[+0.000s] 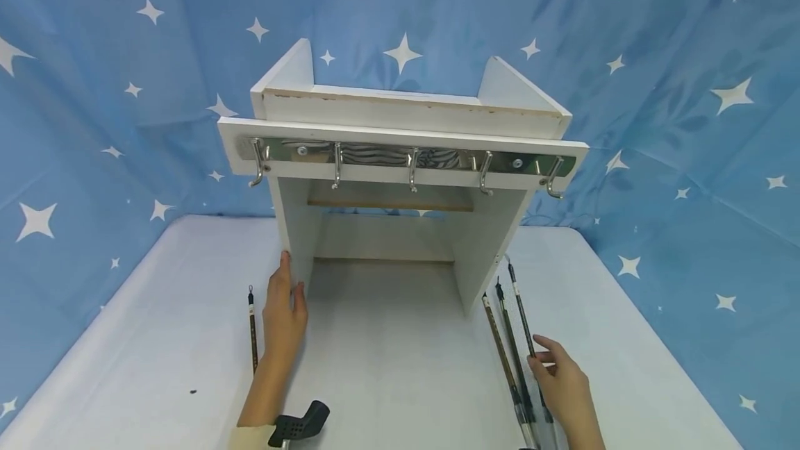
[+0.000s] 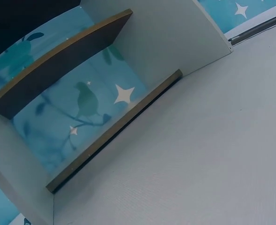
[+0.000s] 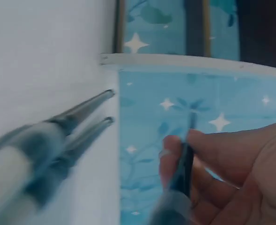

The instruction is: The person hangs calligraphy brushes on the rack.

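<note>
A white shelf unit [image 1: 406, 129] with a metal strip of hooks stands before me. At its left side panel, my left hand [image 1: 284, 314] grips the front edge, fingers outside and thumb inside. Only a sliver of that hand enters the left wrist view. My right hand [image 1: 562, 387] pinches a dark calligraphy brush [image 1: 521, 311] between thumb and fingers, right of the unit. Its loop end points away from me in the head view. The held brush [image 3: 185, 164] shows blurred in the right wrist view. Two more brushes [image 1: 500, 346] lie just left of it.
Another brush [image 1: 253, 330] lies left of my left forearm. A black angled piece [image 1: 306, 422] is on my left wrist. The white tabletop [image 1: 381, 367] carries a small dark speck [image 1: 193, 392]. Behind hangs a blue starred cloth [image 1: 656, 89].
</note>
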### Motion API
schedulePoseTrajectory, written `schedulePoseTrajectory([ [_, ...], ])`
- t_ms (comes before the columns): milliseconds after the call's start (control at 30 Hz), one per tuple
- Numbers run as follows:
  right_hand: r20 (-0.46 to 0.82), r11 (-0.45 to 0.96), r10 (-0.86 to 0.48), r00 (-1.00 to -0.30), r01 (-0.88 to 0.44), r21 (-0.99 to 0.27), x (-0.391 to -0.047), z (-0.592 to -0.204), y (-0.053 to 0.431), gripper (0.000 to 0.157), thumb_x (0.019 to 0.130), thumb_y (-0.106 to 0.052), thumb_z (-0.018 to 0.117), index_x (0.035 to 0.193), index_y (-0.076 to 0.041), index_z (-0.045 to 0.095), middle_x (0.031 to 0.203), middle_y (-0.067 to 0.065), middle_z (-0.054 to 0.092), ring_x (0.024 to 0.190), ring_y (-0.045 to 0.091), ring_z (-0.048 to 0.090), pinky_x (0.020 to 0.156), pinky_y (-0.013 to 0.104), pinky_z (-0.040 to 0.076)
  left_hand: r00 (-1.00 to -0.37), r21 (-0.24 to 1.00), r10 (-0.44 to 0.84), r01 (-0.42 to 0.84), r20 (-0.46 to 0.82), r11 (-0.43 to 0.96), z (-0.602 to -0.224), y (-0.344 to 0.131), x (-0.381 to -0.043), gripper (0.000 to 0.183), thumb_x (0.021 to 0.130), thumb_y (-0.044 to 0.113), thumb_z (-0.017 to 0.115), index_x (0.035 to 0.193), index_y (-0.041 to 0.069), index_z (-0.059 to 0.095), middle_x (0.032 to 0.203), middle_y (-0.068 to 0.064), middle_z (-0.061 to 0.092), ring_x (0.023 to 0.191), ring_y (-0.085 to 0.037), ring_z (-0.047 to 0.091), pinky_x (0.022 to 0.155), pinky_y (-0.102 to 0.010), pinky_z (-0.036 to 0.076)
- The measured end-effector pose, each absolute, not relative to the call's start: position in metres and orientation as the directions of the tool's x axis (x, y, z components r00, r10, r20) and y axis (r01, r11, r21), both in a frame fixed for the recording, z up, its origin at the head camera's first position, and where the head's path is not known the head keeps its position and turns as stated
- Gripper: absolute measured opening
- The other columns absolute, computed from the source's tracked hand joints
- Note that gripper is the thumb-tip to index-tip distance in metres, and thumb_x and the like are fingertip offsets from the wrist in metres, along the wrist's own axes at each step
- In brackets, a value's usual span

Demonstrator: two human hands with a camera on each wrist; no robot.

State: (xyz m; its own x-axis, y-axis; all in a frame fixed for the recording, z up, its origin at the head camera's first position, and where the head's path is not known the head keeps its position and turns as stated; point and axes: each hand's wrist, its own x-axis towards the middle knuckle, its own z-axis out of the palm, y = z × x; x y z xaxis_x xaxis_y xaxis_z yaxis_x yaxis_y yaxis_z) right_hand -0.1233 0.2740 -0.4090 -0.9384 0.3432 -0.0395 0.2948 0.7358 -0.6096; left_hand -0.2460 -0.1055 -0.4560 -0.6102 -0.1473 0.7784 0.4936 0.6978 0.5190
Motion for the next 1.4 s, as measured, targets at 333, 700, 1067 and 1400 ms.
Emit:
schedulePoseTrajectory([
  [333,0.386,0.793,0.422,-0.821,0.127,-0.596,-0.143,-0.472,0.309,0.044,0.088,-0.042,0.054,0.131,-0.038,0.043,0.101,-0.012,0.064,0.077,-0.005,0.059,0.061,0.013,0.047,-0.588,0.513,-0.158,0.506,0.793,0.694,-0.452,-0.107,-0.247,0.073,0.079,-0.014,0.056,0.143,0.006,0.028,0.118,-0.027,0.051,0.105,-0.041,0.053,0.078,-0.05,0.048],
  [700,0.44,0.698,0.465,-0.768,0.013,-0.716,-0.103,-0.361,0.232,0.038,0.087,-0.008,0.06,0.124,-0.011,0.053,0.093,-0.008,0.063,0.074,-0.017,0.05,0.066,0.0,0.039,-0.566,0.509,-0.171,0.516,0.806,0.689,-0.452,-0.109,-0.248,0.072,0.078,-0.015,0.058,0.141,0.005,0.031,0.118,-0.026,0.052,0.104,-0.04,0.054,0.077,-0.048,0.049],
  [1067,0.495,0.714,0.447,-0.746,-0.037,-0.7,-0.098,-0.348,0.22,0.039,0.086,-0.005,0.061,0.124,-0.01,0.054,0.09,-0.021,0.055,0.074,-0.015,0.05,0.07,-0.001,0.039,-0.595,0.527,-0.164,0.511,0.787,0.679,-0.453,-0.108,-0.248,0.072,0.08,-0.012,0.057,0.143,0.008,0.03,0.118,-0.026,0.051,0.105,-0.041,0.053,0.077,-0.049,0.05],
  [1400,0.542,0.727,0.402,-0.738,-0.103,-0.679,-0.101,-0.356,0.224,0.04,0.086,-0.005,0.061,0.125,-0.01,0.053,0.093,0.001,0.064,0.075,-0.015,0.05,0.068,-0.001,0.039,-0.577,0.507,-0.152,0.525,0.803,0.684,-0.452,-0.106,-0.247,0.075,0.077,-0.016,0.057,0.143,0.009,0.029,0.115,-0.027,0.052,0.103,-0.043,0.054,0.075,-0.051,0.05],
])
